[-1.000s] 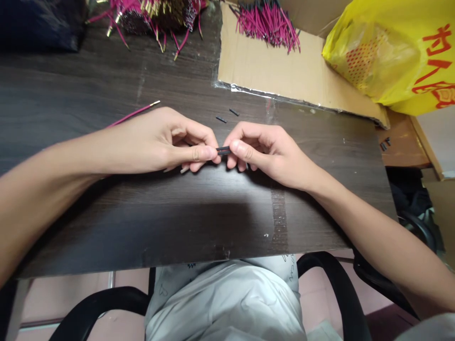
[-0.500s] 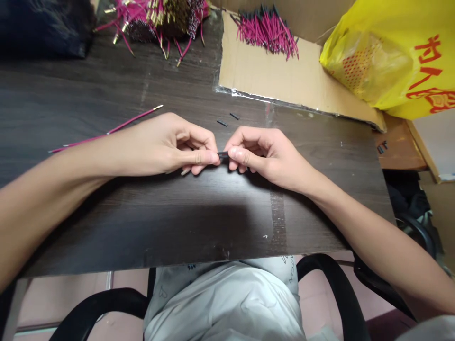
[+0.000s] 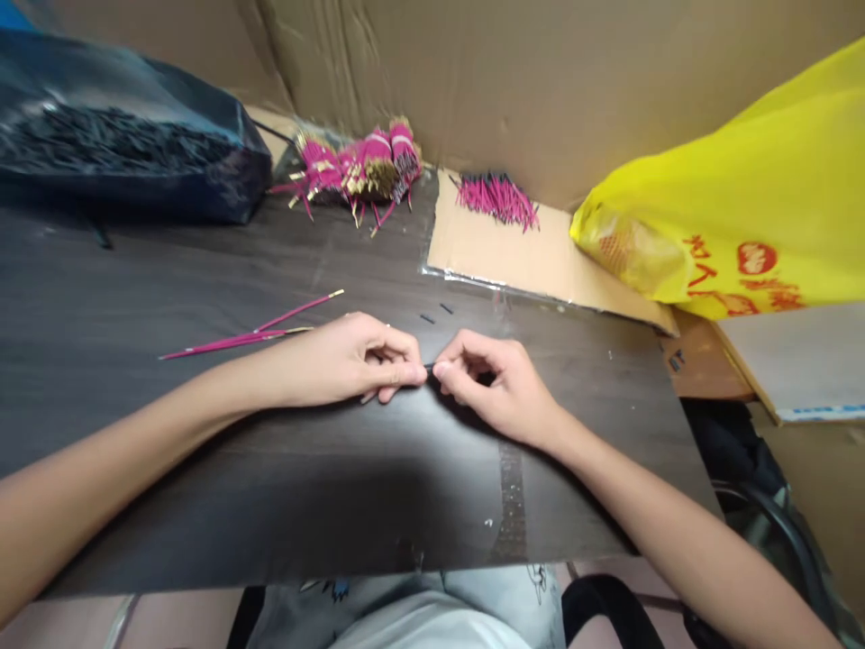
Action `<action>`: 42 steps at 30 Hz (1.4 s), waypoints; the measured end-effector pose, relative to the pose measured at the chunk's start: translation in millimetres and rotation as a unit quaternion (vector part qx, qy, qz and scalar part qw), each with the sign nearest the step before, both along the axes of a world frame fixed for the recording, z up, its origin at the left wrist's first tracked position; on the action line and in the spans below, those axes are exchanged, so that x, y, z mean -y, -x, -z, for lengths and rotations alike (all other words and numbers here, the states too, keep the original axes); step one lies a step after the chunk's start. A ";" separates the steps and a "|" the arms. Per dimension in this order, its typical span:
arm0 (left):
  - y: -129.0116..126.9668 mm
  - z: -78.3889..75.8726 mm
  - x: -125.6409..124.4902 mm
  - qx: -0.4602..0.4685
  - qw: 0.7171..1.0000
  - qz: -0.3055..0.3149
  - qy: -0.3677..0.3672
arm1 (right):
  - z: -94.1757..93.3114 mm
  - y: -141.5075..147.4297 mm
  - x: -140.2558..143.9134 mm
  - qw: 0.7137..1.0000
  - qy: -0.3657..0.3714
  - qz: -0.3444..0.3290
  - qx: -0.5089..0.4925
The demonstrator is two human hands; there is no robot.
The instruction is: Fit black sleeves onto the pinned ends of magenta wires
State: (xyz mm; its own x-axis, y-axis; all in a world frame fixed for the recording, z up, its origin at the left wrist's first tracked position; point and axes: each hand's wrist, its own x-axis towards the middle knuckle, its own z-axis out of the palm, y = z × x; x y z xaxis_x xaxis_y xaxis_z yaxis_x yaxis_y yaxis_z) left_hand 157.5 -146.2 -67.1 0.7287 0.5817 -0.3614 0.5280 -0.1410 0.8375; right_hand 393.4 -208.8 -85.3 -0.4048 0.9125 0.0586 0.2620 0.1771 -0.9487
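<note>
My left hand [image 3: 388, 365] and my right hand [image 3: 477, 374] meet fingertip to fingertip above the dark table. Between them shows a short black sleeve [image 3: 431, 367], pinched by thumb and finger on both sides. Whether a wire end is inside it is hidden by the fingers. Just beyond the hands lie two loose black sleeves [image 3: 427, 318]. Several thin pink wires [image 3: 223, 343] with metal tips rest on the table beyond my left forearm, partly covered by my left hand.
At the back left sits a dark plastic bag [image 3: 230, 180] filled with black pieces. Bundles of pink wires [image 3: 351, 167] with gold tips are beside it. A cardboard sheet [image 3: 541, 257] carries a pile of black-ended pink wires [image 3: 496, 200]. A yellow bag [image 3: 730, 216] stands at the right.
The view has tilted upward, so more of the back of the table shows and the hands appear lower. Both hands keep their pinch, with less of the black sleeve visible between them.
</note>
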 end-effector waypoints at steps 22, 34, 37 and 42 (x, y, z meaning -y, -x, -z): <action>8.2 -7.4 13.1 0.005 0.998 -0.050 -0.024 | 21.3 9.3 -11.1 0.976 0.162 -0.005 -0.147; 7.0 -12.1 16.5 0.015 0.998 -0.056 -0.002 | 23.7 21.7 -3.3 0.987 0.084 0.113 -0.079; 7.6 -11.3 16.0 0.022 0.998 -0.061 0.013 | 22.1 17.6 -6.4 0.984 0.076 0.133 -0.096; 8.8 -3.6 13.8 0.074 0.994 -0.072 0.036 | 18.4 13.2 -12.1 0.975 0.099 0.087 -0.181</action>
State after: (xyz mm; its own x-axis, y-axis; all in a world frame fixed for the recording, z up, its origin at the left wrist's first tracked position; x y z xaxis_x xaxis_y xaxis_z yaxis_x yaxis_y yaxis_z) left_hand 148.7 -160.0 -63.5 0.6888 0.6600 -0.2999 0.4079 -0.0108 0.9130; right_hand 380.1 -196.7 -103.7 -0.2291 0.9733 -0.0151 -0.0859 -0.0357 -0.9957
